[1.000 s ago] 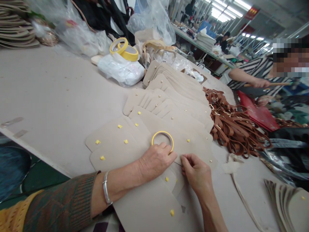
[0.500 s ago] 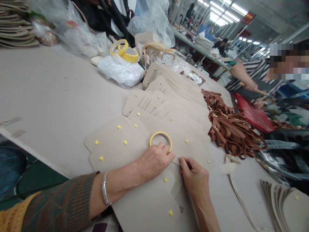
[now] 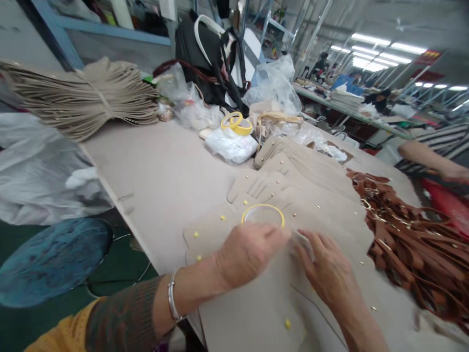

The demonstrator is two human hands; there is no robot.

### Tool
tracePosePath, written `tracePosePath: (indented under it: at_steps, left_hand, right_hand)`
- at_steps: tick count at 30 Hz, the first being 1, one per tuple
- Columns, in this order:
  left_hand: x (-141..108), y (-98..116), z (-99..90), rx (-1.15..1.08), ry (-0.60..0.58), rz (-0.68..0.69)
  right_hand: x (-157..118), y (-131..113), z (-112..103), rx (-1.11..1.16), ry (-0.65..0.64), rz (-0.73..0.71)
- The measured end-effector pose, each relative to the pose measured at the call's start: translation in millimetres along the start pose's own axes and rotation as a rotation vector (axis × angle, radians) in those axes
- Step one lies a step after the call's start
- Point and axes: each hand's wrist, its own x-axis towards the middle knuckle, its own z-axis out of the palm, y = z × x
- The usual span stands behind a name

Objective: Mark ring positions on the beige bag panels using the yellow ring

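My left hand (image 3: 252, 249), a silver bangle on its wrist, is closed at the near edge of a yellow tape roll (image 3: 263, 209). Its fingers are blurred, and I cannot make out what they pinch. Just to the right, my right hand (image 3: 324, 259) has its thumb and fingers around the raised edge of a beige panel (image 3: 252, 313). Overlapping beige panels (image 3: 315, 183) with small metal studs fan out beyond both hands. Small yellow tape pieces (image 3: 196, 234) stick to the panels at the left, and another lies on the near panel.
Brown straps (image 3: 410, 249) with metal rings are heaped at the right. Two tape rolls (image 3: 236, 123) rest on a white packet (image 3: 231, 145). Bundled beige panels (image 3: 98, 98) stand back left, near a blue stool (image 3: 54, 261). A person's arm (image 3: 432, 159) reaches in at far right.
The view has swung left, showing the bundle and stool. My left hand is lifted and more blurred; my right hand has moved onto the panel edge, which is now raised.
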Motion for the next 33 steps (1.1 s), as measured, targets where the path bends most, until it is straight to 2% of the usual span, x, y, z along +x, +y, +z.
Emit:
tracePosePath:
  at_steps: [2, 4, 5, 7, 9, 11, 13, 16, 19, 23, 29, 31, 33]
  left_hand:
    - [-4.7, -30.2, -23.4, 0.100, 0.138, -0.066]
    - [-12.5, -65.4, -41.5, 0.243, 0.147, -0.166]
    - [-17.5, -82.8, -47.4, 0.317, 0.127, -0.242]
    - [-29.2, -112.1, -52.6, 0.434, 0.000, -0.404]
    - [-42.4, -127.2, -52.2, 0.472, -0.079, -0.476]
    - [-56.8, -123.8, -51.0, 0.423, -0.061, -0.435]
    - [-72.8, -104.4, -51.9, 0.296, -0.054, -0.320]
    - [-98.8, -64.7, -53.3, 0.154, -0.219, -0.118]
    - [-119.4, -39.4, -48.5, 0.104, -0.326, -0.086]
    - [-129.9, -37.5, -37.0, 0.050, -0.328, -0.129]
    - [-129.4, -42.0, -33.3, 0.053, -0.295, -0.129]
    - [-128.3, -40.0, -34.6, 0.060, -0.298, -0.135]
    - [-127.5, -38.3, -35.6, 0.058, -0.304, -0.139]
  right_hand:
    - [14.6, -1.8, 6.9, -0.059, -0.010, -0.102]
    - [23.9, -3.5, 10.8, -0.114, -0.043, -0.138]
    - [26.7, -4.2, 11.4, -0.139, -0.066, -0.139]
    - [29.9, -5.0, 10.0, -0.170, -0.120, -0.127]
    - [31.1, -4.7, 7.0, -0.154, -0.181, -0.110]
    - [31.1, -3.8, 3.8, -0.110, -0.232, -0.089]
    - [30.4, -3.1, 1.2, -0.062, -0.264, -0.049]
    - [30.1, -4.2, -1.3, 0.023, -0.304, 0.016]
    - [33.5, -9.4, -3.2, 0.054, -0.356, 0.071]
    - [38.5, -20.1, -4.8, 0.082, -0.459, 0.166]
    - [28.5, -32.9, -5.0, 0.373, -0.501, 0.276]
    - [23.1, -39.2, -7.2, 0.495, -0.599, 0.333]
    - [17.7, -47.9, -10.1, 0.615, -0.760, 0.342]
